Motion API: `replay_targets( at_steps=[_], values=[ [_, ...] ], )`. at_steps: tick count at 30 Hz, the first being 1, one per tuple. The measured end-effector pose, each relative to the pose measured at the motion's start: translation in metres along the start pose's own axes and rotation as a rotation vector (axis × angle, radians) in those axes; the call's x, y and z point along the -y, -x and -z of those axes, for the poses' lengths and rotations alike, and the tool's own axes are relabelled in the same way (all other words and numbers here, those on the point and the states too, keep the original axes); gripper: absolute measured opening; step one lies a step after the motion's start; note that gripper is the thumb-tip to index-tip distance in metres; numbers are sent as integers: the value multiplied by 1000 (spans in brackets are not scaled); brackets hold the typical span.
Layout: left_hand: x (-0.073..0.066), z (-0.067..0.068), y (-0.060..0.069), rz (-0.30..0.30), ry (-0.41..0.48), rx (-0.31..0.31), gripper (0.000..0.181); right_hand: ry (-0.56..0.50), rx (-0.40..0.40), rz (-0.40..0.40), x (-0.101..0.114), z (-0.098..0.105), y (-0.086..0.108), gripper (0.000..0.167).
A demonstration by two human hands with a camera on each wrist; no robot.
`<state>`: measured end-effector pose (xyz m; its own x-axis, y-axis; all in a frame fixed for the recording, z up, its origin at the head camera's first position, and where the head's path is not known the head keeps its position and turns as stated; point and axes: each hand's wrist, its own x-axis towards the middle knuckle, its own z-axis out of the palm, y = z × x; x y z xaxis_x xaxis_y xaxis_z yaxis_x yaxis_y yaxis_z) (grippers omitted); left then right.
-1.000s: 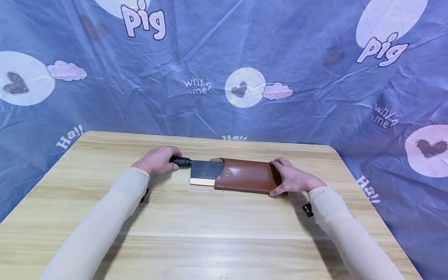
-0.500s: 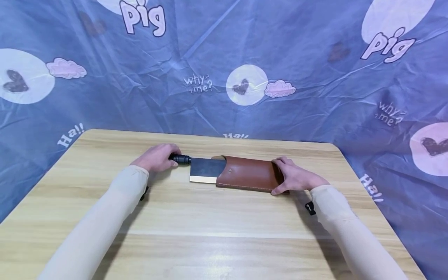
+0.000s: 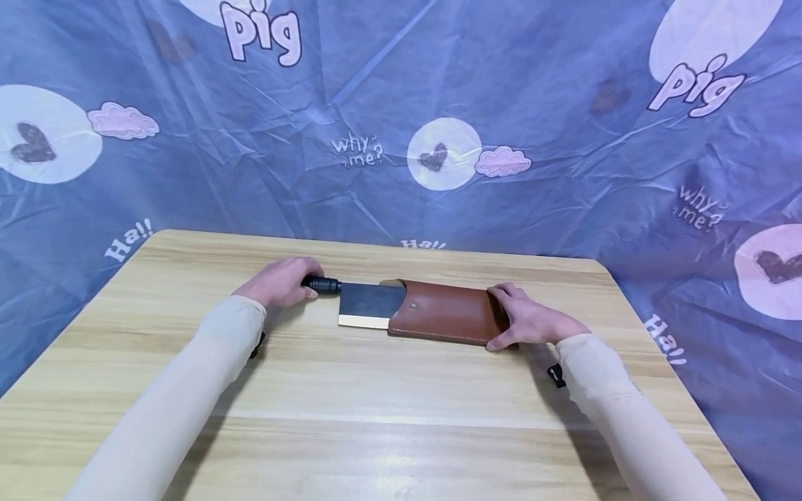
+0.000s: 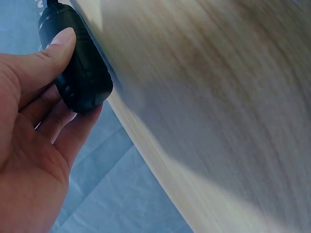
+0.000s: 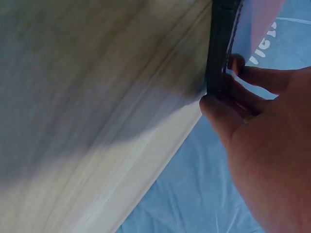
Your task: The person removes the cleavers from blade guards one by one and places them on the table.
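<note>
A cleaver with a dark blade (image 3: 370, 300) and a pale cutting edge lies flat on the table, its blade partly inside a brown leather sheath (image 3: 445, 312). My left hand (image 3: 282, 282) grips the cleaver's black handle (image 3: 324, 285); in the left wrist view the thumb lies on one side of the handle (image 4: 77, 63) and the fingers on the other. At the sheath's right end, my right hand (image 3: 532, 316) pinches it between thumb and fingers. The right wrist view shows the sheath's dark edge (image 5: 221, 48) there. The rest of the blade is hidden inside the sheath.
The wooden table (image 3: 376, 390) extends in front of both arms. Behind it hangs a blue printed cloth (image 3: 301, 188), which also runs along the right side. Black straps (image 3: 555, 376) show under the wrists.
Slightly more of the blade shows at the sheath's mouth than a second ago, with the sheath and right hand a little farther right. The head view has shifted slightly. Both holds are unchanged.
</note>
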<state>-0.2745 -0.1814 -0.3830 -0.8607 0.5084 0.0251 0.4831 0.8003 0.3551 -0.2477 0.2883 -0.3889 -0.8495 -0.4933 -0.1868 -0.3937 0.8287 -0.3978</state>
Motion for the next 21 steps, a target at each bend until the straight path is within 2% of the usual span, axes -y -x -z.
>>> replay_targets(
  at_steps=[7, 21],
  values=[
    [0, -1, 0, 13, -9, 13, 33, -2, 27, -5, 1, -1, 0, 122],
    [1, -2, 0, 15, -8, 11, 28, -49, 7, -12, 1, 0, -1, 120]
  ],
)
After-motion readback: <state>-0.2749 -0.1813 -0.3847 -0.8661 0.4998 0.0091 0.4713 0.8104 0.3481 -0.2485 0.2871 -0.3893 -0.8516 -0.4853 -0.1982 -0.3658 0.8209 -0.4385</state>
